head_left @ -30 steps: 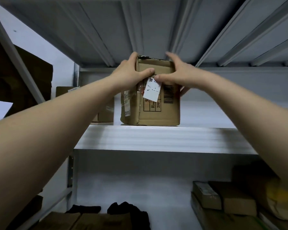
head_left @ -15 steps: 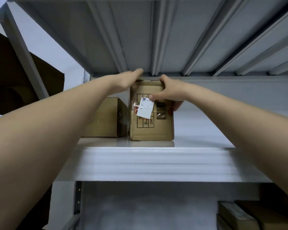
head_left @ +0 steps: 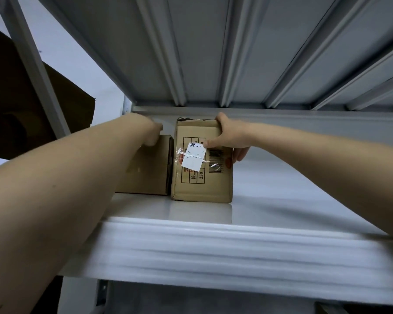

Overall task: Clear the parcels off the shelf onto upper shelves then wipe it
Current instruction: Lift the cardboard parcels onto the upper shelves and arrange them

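On the white upper shelf [head_left: 270, 200], gripped the tall parcel [head_left: 201, 177] with right hand [head_left: 230, 138]; left hand [head_left: 153, 134] unclear; could tip over if shoved.

Two cardboard parcels are counted on the white shelf [head_left: 281, 200]: a taller parcel [head_left: 202, 177] standing upright, and a lower parcel [head_left: 150, 168] just to the left of it, the two set side by side. One white label [head_left: 193, 156] and one barcode [head_left: 215, 161] are seen on the taller parcel's front. Two hands are counted, the right hand [head_left: 230, 137] at the taller parcel's upper right corner and the left hand [head_left: 152, 132] over the lower parcel. One dark cardboard sheet [head_left: 21, 109] is seen far left of the taller parcel.
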